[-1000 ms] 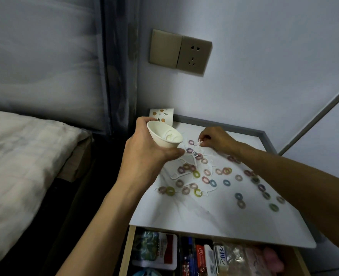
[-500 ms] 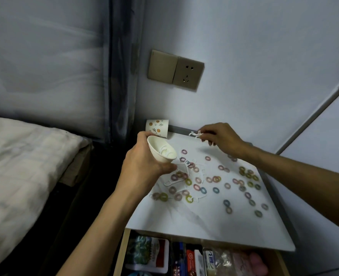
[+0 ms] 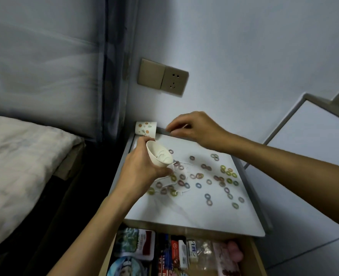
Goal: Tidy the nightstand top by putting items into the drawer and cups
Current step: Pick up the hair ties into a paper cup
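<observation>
White paper cup (image 3: 159,156) tilts in left hand (image 3: 142,172) grip; right hand (image 3: 196,128) pinches thin white pick (image 3: 185,126), upper centre: best released over the mouth.

Your left hand (image 3: 142,168) grips a white cup (image 3: 158,156), tilted, above the left side of the nightstand (image 3: 184,214); pale bits lie inside it. Your right hand (image 3: 194,128) hovers over the nightstand's back edge, its fingers pinching a thin white piece (image 3: 185,126). A spotted cup (image 3: 145,128) stands at the nightstand's back left corner. Small coloured rings (image 3: 198,185) lie scattered across its top. Under its front edge, the drawer (image 3: 254,253) is open and packed with packets.
</observation>
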Action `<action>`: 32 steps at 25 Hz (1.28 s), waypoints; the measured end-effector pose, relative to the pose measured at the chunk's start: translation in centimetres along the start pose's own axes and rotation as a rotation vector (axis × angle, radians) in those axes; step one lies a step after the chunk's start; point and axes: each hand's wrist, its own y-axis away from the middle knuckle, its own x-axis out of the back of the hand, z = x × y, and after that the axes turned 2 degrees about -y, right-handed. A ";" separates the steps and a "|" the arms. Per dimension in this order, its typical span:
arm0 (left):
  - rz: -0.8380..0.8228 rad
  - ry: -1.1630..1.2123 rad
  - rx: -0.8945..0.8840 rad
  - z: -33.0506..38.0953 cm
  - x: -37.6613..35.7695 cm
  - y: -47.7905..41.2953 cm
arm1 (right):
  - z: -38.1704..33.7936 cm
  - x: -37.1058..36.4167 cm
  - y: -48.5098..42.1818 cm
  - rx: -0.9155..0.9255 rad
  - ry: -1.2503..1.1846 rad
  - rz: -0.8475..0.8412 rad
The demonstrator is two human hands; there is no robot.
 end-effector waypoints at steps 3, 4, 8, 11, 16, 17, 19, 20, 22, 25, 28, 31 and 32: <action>0.024 -0.004 -0.001 -0.5 0.9 -0.1 | 6.1 -0.8 0.3 -0.300 0.096 0.000; 0.030 -0.002 -0.001 -0.7 1.2 -0.2 | 8.2 -2.0 0.5 -0.407 0.147 -0.074; 0.053 0.013 0.006 -1.5 1.9 -0.9 | 13.8 -7.4 0.8 -0.620 0.207 -0.142; 0.051 0.023 0.010 -1.8 2.0 -1.2 | 15.5 -9.3 0.3 -0.631 0.209 -0.059; 0.056 -0.004 0.007 -2.0 1.9 -1.6 | 16.5 -10.4 -0.1 -0.622 0.254 -0.095; 0.057 0.000 0.005 -1.9 1.8 -1.7 | 16.5 -10.3 -0.1 -0.623 0.262 -0.102; 0.056 0.017 0.006 -1.8 1.6 -1.7 | 16.1 -9.5 0.1 -0.643 0.255 -0.067; 0.056 0.024 0.007 -1.8 1.5 -1.7 | 15.7 -9.0 0.2 -0.663 0.241 -0.033; 0.055 0.030 0.011 -1.7 1.3 -1.7 | 15.1 -8.1 0.6 -0.725 0.225 0.019; 0.058 0.030 0.009 -1.5 1.1 -1.6 | 14.6 -8.7 2.0 -0.859 0.176 0.034; 0.056 0.021 0.002 -1.1 0.9 -1.4 | 14.1 -10.5 3.1 -0.958 0.157 0.059; 0.054 0.031 0.001 -1.2 1.1 -1.1 | 13.6 -10.8 3.0 -1.003 0.180 0.122; 0.051 0.035 0.003 -1.2 1.3 -1.1 | 13.4 -10.7 2.7 -1.019 0.188 0.106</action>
